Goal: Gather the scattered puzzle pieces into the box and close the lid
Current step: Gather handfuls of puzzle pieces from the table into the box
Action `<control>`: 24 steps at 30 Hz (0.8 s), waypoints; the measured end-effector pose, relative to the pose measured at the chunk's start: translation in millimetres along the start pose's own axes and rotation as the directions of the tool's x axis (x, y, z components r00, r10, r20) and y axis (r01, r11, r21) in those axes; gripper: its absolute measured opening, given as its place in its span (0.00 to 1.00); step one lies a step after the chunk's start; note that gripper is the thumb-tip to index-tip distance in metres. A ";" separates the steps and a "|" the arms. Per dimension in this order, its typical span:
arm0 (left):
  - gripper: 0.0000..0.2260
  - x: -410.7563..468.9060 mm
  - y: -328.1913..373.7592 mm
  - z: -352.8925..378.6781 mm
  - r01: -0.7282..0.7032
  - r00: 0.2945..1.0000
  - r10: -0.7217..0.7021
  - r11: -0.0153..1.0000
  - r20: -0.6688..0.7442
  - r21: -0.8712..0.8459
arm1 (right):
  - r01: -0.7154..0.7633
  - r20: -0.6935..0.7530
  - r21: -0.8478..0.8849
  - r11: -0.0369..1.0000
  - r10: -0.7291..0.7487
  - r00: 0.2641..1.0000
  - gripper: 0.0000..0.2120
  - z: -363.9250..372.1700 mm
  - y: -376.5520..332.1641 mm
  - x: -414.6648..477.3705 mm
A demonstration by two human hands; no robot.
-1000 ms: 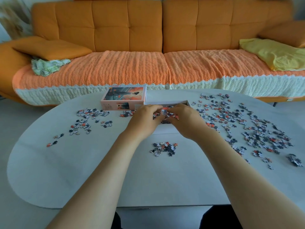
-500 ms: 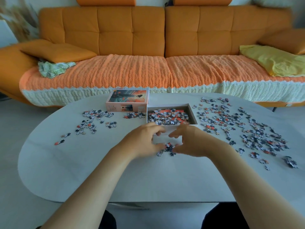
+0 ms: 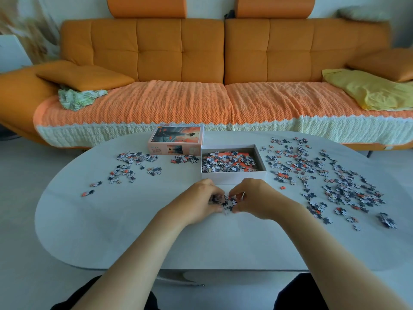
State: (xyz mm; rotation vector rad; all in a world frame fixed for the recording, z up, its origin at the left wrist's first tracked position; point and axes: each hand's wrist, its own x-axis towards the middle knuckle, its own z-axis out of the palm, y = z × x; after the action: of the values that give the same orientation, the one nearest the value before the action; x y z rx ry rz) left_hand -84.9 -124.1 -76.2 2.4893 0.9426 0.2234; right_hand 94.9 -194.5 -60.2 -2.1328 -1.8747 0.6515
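Now at the grip: the left grip [image 3: 197,203] and right grip [image 3: 257,199] face each other low over the desk [image 3: 107,231], with fingers curled inward from both sides around a small heap of pieces [image 3: 227,202].
Grip state: both are pressed in on the heap, with fingertips close together over it. Whether the heap has left the desk cannot be told.
Heap position: just in front of the near wall of the box [image 3: 233,178], on the person's side.
Box: white, open and upright, just beyond the two grips. Much of its floor is covered by the gathered pieces [image 3: 228,163].
Lid [image 3: 176,140]: off the box, lying picture side up at the box's far left corner.
Right scatter [image 3: 324,175]: a broad spread of loose pieces to the right of the box, reaching toward the desk's right edge.
Left scatter [image 3: 129,164]: a thinner group to the left of the lid, with a few strays nearer the left edge.
Small cluster [image 3: 184,159]: just in front of the lid, beside the box's left wall.
Desk: pale, with rounded ends.
Sofa [image 3: 178,52]: orange, behind the desk, its seat covered by a knitted throw [image 3: 156,104].
On the sofa: an orange cushion [image 3: 85,74] over a green patterned cloth [image 3: 78,98] at the left, and a yellow cloth [image 3: 368,90] at the right.
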 end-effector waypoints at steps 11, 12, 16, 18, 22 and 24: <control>0.19 -4.5 2.3 0.2 0.012 1.000 -0.012 1.000 0.004 -0.023 | 0.021 -0.003 -0.020 1.000 -0.021 1.000 0.15 5.7 -12.3 0.6; 0.17 -4.1 3.7 0.7 0.013 1.000 -0.014 0.999 -0.010 -0.031 | 0.019 -0.006 0.000 1.000 -0.019 1.000 0.12 6.4 -13.5 1.2; 0.13 -3.1 6.0 1.9 0.023 0.999 -0.025 0.999 -0.045 -0.040 | 0.001 -0.018 0.089 0.996 0.000 1.000 0.09 7.4 -15.1 2.4; 0.11 -3.5 4.9 3.2 0.032 0.998 -0.036 0.997 -0.057 -0.064 | -0.012 -0.024 0.103 0.995 0.015 1.000 0.11 7.6 -15.0 2.6; 0.08 -3.7 3.5 4.0 0.034 0.996 -0.041 0.996 -0.076 -0.088 | -0.019 -0.016 0.067 0.998 0.020 1.000 0.12 7.8 -17.3 2.7; 0.08 -4.0 4.8 3.2 0.026 0.995 -0.035 0.995 -0.089 -0.091 | -0.014 -0.002 0.083 0.996 0.014 1.000 0.09 6.2 -19.2 1.7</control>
State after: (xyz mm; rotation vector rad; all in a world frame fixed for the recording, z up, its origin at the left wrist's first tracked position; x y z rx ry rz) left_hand -84.2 -131.0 -76.6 2.3980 0.9842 0.3636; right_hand 75.2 -190.5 -57.2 -2.0959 -1.8000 0.7156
